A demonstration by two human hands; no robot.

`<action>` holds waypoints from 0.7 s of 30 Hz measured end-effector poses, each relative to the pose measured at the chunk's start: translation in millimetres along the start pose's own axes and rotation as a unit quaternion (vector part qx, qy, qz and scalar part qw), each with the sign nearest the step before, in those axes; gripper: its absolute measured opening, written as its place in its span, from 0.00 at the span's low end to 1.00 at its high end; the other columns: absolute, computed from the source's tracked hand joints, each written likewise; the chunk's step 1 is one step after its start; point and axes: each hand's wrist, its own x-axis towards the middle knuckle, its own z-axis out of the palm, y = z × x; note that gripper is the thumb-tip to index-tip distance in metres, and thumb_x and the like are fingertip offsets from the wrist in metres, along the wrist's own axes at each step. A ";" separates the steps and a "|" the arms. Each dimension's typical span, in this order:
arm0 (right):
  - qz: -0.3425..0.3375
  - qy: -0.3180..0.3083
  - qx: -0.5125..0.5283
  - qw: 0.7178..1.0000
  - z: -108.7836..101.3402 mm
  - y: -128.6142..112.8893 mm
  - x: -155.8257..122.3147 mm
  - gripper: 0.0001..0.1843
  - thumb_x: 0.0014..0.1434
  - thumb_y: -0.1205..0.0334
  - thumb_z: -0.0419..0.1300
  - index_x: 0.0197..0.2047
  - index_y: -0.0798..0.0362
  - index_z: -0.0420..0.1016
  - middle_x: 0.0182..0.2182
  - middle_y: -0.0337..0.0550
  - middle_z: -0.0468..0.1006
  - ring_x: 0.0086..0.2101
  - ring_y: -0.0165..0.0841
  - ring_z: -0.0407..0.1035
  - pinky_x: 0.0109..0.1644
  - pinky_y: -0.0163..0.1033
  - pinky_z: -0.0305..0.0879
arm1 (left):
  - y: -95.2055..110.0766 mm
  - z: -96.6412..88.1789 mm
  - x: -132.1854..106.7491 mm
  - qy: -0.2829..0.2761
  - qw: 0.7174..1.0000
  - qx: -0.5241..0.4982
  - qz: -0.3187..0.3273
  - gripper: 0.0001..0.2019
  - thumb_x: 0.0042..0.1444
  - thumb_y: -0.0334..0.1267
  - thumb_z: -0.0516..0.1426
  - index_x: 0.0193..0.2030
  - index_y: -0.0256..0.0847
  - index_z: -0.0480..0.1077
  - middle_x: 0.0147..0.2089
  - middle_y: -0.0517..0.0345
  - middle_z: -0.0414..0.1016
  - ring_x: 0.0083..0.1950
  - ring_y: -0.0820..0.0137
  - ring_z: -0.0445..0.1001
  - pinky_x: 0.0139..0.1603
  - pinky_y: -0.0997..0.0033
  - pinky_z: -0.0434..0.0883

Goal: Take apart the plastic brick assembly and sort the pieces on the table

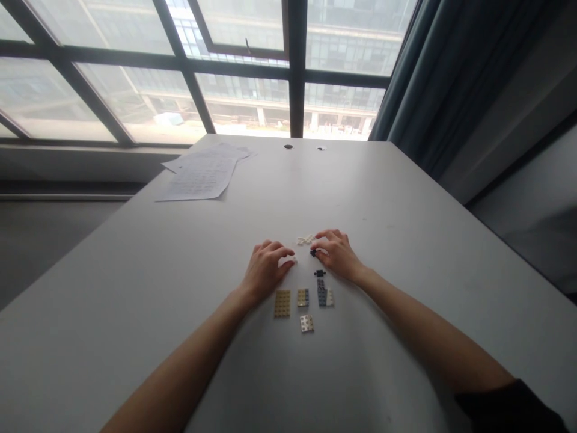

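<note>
Both my hands rest on a grey table (383,198) among small building bricks. My left hand (265,267) is curled, its fingertips pinched on a small white piece (292,260). My right hand (336,251) is curled too, pinching a small black piece (312,253). A cluster of white pieces (305,239) lies just beyond the fingers. Nearer to me lie a tan plate (282,303), a tan-and-grey piece (303,297), a grey-and-white piece (323,296), a small black piece (320,273) and a light square piece (307,323).
Printed sheets of paper (202,174) lie at the far left of the table. Two small holes (288,146) sit near the far edge. Large windows stand behind the table, and a dark curtain (433,78) hangs at the right.
</note>
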 end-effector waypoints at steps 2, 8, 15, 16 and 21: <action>-0.002 -0.001 -0.002 1.000 -1.8 0.8 -2.2 0.06 0.57 0.66 0.63 0.37 0.46 0.79 0.48 0.43 0.73 0.52 0.41 0.59 0.56 0.52 0.53 | 0.3 -0.6 -0.3 0.000 1.000 -0.002 -0.005 0.07 0.56 0.39 0.59 0.41 0.45 0.75 0.41 0.56 0.76 0.46 0.62 0.69 0.50 0.60 0.61; -0.002 -0.011 -0.002 1.000 -10.3 3.1 -14.1 0.03 0.56 0.62 0.64 0.36 0.47 0.79 0.49 0.44 0.72 0.52 0.42 0.59 0.56 0.53 0.52 | -2.7 2.8 -1.8 0.004 1.000 0.001 0.000 0.07 0.56 0.38 0.58 0.40 0.45 0.76 0.41 0.55 0.76 0.46 0.62 0.69 0.50 0.59 0.61; -0.011 -0.007 -0.003 1.000 -14.9 3.4 -26.2 0.05 0.58 0.60 0.63 0.38 0.46 0.79 0.48 0.44 0.72 0.53 0.42 0.59 0.58 0.52 0.50 | -5.3 5.2 -5.0 0.027 1.000 -0.007 0.006 0.05 0.55 0.38 0.59 0.38 0.45 0.76 0.39 0.57 0.77 0.45 0.63 0.70 0.49 0.60 0.62; -0.013 -0.008 -0.004 1.000 -15.0 3.0 -26.9 0.05 0.57 0.60 0.63 0.38 0.46 0.79 0.48 0.44 0.72 0.53 0.42 0.59 0.58 0.52 0.50 | -5.2 5.4 -5.1 0.031 0.999 -0.008 0.007 0.05 0.55 0.38 0.59 0.38 0.45 0.76 0.39 0.57 0.77 0.45 0.63 0.70 0.49 0.60 0.62; -0.013 -0.003 -0.004 1.000 -13.7 0.9 -28.2 0.05 0.56 0.62 0.64 0.38 0.46 0.78 0.48 0.43 0.72 0.53 0.41 0.59 0.58 0.51 0.51 | -5.3 6.7 -5.4 0.040 0.999 -0.013 0.014 0.05 0.55 0.38 0.60 0.37 0.45 0.76 0.39 0.57 0.77 0.44 0.64 0.69 0.50 0.61 0.61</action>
